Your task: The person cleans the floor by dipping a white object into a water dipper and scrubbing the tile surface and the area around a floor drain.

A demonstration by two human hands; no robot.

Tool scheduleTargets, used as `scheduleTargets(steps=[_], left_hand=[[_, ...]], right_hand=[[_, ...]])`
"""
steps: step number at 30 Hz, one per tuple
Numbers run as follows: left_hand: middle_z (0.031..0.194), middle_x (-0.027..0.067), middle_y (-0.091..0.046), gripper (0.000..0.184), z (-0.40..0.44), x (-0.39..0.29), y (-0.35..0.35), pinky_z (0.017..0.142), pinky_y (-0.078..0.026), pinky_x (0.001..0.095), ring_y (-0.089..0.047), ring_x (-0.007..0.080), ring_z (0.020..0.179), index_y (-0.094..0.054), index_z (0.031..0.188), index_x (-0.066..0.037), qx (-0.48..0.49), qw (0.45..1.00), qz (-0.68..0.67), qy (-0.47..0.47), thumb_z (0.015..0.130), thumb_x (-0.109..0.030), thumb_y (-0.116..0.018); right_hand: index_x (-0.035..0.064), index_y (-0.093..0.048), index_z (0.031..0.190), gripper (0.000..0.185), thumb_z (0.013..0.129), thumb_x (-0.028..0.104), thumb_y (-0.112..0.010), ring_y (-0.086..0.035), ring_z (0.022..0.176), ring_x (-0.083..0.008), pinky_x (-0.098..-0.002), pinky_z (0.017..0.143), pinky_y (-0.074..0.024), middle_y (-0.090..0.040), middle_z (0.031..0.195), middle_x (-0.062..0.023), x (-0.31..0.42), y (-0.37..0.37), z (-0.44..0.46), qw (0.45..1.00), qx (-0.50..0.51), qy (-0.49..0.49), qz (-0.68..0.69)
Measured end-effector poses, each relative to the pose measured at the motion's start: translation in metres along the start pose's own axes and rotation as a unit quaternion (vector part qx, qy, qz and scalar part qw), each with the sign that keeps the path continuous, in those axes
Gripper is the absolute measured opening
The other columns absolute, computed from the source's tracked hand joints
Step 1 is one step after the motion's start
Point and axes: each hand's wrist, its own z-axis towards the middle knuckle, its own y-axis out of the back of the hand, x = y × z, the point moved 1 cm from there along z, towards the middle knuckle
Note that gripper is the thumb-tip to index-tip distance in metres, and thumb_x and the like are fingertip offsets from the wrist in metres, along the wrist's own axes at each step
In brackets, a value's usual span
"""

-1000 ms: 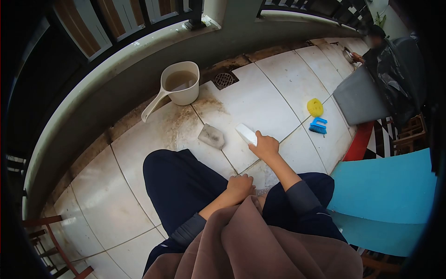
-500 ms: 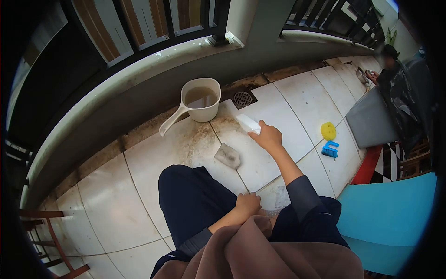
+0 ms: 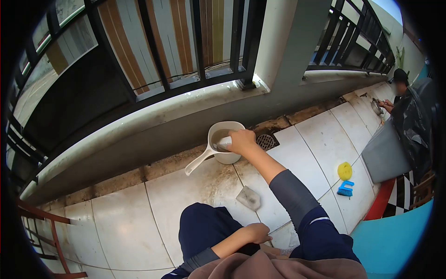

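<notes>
My right hand [image 3: 243, 141] grips a white block [image 3: 225, 142] and holds it in the mouth of a cream dipper [image 3: 226, 158] of cloudy water, beside the wall. The lower part of the block is in the dipper. My left hand [image 3: 257, 233] rests by my knee with its fingers curled down; anything inside them is hidden. Between the hands, a grey stone-like block [image 3: 248, 198] lies on the white tiles [image 3: 125, 223], near a brown stain.
A floor drain [image 3: 265, 142] is right of the dipper. A yellow scrubber [image 3: 344, 171] and blue brush [image 3: 345, 189] lie to the right, near a grey bin [image 3: 385, 151]. Another person [image 3: 400, 81] crouches behind it. A low wall [image 3: 176, 135] with railings runs along the back.
My right hand has moved the white block from over the tiles into the dipper. The view has shifted, showing more of the railings. My left hand stays near my knee.
</notes>
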Motion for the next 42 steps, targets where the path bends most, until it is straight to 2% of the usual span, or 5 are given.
scheduleTargets(steps=[8, 11, 20, 29, 42], left_hand=[[0.095, 0.0208, -0.061, 0.044, 0.029, 0.023, 0.028, 0.074, -0.047, 0.0408, -0.059, 0.0316, 0.090, -0.064, 0.089, 0.002, 0.113, 0.990, -0.013, 0.079, 0.083, -0.039, -0.050], [0.062, 0.0147, -0.062, 0.047, 0.026, 0.018, 0.032, 0.069, -0.048, 0.0387, -0.062, 0.0291, 0.069, -0.064, 0.082, 0.005, 0.052, 0.996, 0.022, 0.066, 0.085, -0.039, -0.047], [0.100, 0.0147, -0.062, 0.039, 0.042, 0.012, 0.011, 0.077, -0.048, 0.0390, -0.059, 0.0291, 0.094, -0.065, 0.094, -0.002, 0.082, 0.992, 0.038, 0.093, 0.084, -0.037, -0.050], [0.100, 0.0143, -0.062, 0.039, 0.050, 0.015, 0.008, 0.077, -0.048, 0.0387, -0.059, 0.0285, 0.095, -0.065, 0.095, -0.004, 0.105, 0.988, 0.034, 0.108, 0.083, -0.038, -0.050], [0.098, 0.0139, -0.063, 0.040, 0.050, 0.012, 0.008, 0.076, -0.048, 0.0400, -0.060, 0.0291, 0.093, -0.065, 0.095, -0.004, 0.104, 0.988, 0.026, 0.110, 0.083, -0.039, -0.049]], right_hand=[[0.0097, -0.057, 0.103, 0.048, 0.071, 0.045, -0.061, -0.063, 0.081, -0.0281, -0.0350, 0.068, -0.0487, -0.065, 0.088, -0.0129, -0.043, 0.037, -0.044, 0.960, -0.045, -0.099, 0.259], [0.0107, -0.055, 0.103, 0.044, 0.074, 0.044, -0.060, -0.063, 0.077, -0.0304, -0.0376, 0.067, -0.0486, -0.065, 0.082, -0.0149, -0.076, 0.029, -0.089, 0.933, -0.078, -0.177, 0.302], [0.0034, -0.050, 0.096, 0.043, 0.072, 0.037, -0.063, -0.060, 0.052, -0.0311, -0.0408, 0.046, -0.0470, -0.058, 0.058, -0.0149, -0.081, -0.089, -0.168, 0.983, -0.034, -0.166, 0.065], [0.0067, -0.051, 0.093, 0.040, 0.072, 0.038, -0.064, -0.060, 0.053, -0.0294, -0.0392, 0.049, -0.0477, -0.060, 0.058, -0.0111, -0.085, -0.105, -0.049, 0.984, -0.107, -0.139, 0.044], [0.0075, -0.052, 0.095, 0.041, 0.072, 0.039, -0.063, -0.061, 0.054, -0.0264, -0.0375, 0.049, -0.0473, -0.060, 0.059, -0.0102, -0.077, -0.086, -0.122, 0.987, 0.001, -0.161, 0.022]])
